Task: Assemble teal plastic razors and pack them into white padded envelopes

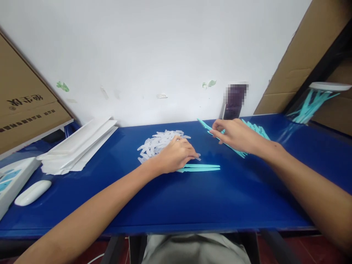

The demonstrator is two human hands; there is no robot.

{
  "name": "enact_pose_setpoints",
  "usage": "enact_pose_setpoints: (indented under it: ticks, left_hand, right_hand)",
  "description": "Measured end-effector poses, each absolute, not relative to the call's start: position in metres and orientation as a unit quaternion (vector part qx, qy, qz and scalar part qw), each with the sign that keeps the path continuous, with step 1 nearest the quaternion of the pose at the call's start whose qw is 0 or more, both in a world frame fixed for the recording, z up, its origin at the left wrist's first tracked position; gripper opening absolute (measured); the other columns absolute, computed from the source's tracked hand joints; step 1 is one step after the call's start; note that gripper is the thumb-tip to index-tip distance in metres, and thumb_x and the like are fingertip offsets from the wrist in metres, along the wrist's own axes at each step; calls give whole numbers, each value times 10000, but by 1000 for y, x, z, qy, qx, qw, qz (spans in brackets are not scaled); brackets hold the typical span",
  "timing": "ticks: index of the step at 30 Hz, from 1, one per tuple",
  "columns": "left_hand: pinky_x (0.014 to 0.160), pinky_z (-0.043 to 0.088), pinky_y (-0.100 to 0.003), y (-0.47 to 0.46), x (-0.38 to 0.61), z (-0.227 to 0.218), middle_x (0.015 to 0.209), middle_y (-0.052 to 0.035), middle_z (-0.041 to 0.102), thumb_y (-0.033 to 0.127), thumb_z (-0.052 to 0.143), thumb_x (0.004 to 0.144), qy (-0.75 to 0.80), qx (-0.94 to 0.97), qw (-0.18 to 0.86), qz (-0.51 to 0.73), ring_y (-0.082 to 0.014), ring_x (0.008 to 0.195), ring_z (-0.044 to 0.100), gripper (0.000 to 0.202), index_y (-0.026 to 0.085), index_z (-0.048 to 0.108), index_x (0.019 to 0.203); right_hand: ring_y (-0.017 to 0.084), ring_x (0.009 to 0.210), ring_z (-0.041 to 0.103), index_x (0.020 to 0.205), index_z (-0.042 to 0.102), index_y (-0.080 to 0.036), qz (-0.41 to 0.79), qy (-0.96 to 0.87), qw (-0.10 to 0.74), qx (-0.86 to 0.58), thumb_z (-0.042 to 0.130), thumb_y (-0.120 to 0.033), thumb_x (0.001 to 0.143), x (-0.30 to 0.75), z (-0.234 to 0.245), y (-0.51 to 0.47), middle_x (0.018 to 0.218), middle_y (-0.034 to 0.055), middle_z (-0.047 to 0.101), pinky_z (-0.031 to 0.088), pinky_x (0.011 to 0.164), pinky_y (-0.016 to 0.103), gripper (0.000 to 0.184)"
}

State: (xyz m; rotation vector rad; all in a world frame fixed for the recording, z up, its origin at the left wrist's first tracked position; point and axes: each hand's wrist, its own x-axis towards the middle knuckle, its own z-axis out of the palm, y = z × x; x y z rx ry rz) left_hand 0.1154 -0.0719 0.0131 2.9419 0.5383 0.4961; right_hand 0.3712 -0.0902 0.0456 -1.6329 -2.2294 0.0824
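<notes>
On the blue table (192, 198) lies a heap of small clear plastic caps (158, 143). My left hand (176, 154) rests at the heap's right edge, fingers curled and pinched on a clear cap. Two turquoise plastic sticks (202, 168) lie side by side just in front of that hand. My right hand (233, 134) is over a pile of turquoise sticks (254, 132) near the wall, its fingers closed round one turquoise stick (205, 125) that points up and left.
A stack of white paper sleeves (78, 148) lies at the left. A white oval object (33, 192) and a white box (12, 179) sit at the left edge. Cardboard boxes (24, 106) flank both sides. A clear container of turquoise sticks (312, 104) stands at the right.
</notes>
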Motion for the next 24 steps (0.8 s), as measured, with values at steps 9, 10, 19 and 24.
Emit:
enact_pose_setpoints:
  ticks: [9,10,19,24]
  left_hand:
    - [730,578,-314,-76,60,15,939,-94,768,337,732,849,334,792,252,445,-214,851,717,187,175,779,931]
    - [728,585,-317,-74,60,14,923,-94,769,343,755,825,346,772,278,454,-215,835,721,199,168,780,916]
    - [866,604,-365,-68,63,14,965,-91,782,353,874,684,348,650,456,498,-218,887,740,347,164,779,959]
    - [884,594,-359,-68,65,12,1007,-83,777,345,873,695,320,616,518,499,-191,884,733,328,200,790,976]
  right_hand:
    - [189,730,638,1128,576,-217,18,-857,223,-465,381,-424,1026,347,32,-101,949,65,728,405,631,283,302]
    - [188,733,635,1127,578,-215,18,-858,224,-462,384,-425,1025,345,32,-103,956,65,726,404,635,285,304]
    - [204,832,649,1086,610,-207,-36,-853,273,-443,429,-368,1012,341,31,-104,1038,78,712,457,706,310,253]
    - [221,834,654,1040,658,-201,-111,-841,324,-419,462,-315,1004,340,32,-106,945,89,708,493,718,341,230]
